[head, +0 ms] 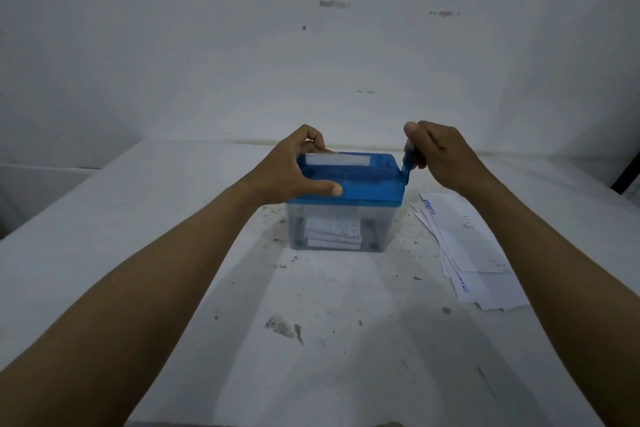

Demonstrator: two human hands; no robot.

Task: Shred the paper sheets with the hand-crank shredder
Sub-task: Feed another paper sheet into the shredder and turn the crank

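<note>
A small hand-crank shredder stands in the middle of the table, with a blue lid over a clear bin. A short strip of white paper pokes out of the lid's slot. My left hand grips the lid's left end, thumb on the front edge, fingers over the back. My right hand is closed on the blue crank handle at the lid's right side. Folded, cut paper lies inside the bin.
A fanned stack of white paper sheets with blue print lies on the table to the right of the shredder. The white table is stained and scuffed. A white wall rises close behind it.
</note>
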